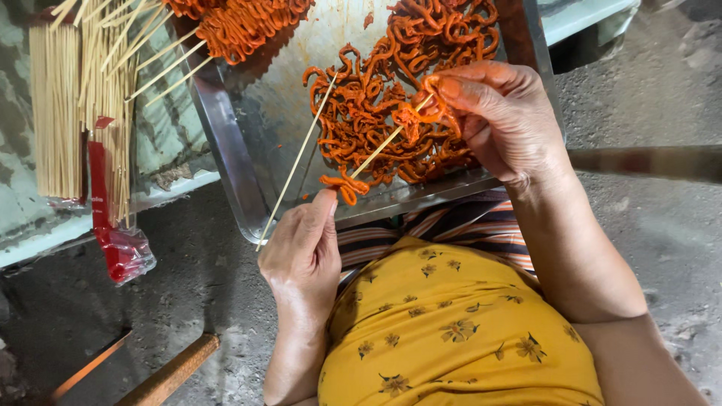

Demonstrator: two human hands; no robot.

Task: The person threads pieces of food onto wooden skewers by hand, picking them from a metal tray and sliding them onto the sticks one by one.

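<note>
The left hand (301, 252) pinches the near end of a skewer (380, 149) over the near rim of the tray (226, 143). The skewer's long axis runs up and right, away from this grip, to the right hand (500, 113), whose fingertips hold an orange strip (410, 116) on its far tip. Another strip sits just beside the left thumb.

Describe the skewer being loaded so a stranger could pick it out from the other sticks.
Start at the metal tray heaped with orange-red coiled strips. The skewer slants between the left hand and right hand. Unlike the bare stick beside it, it has strips threaded at both ends.
</note>
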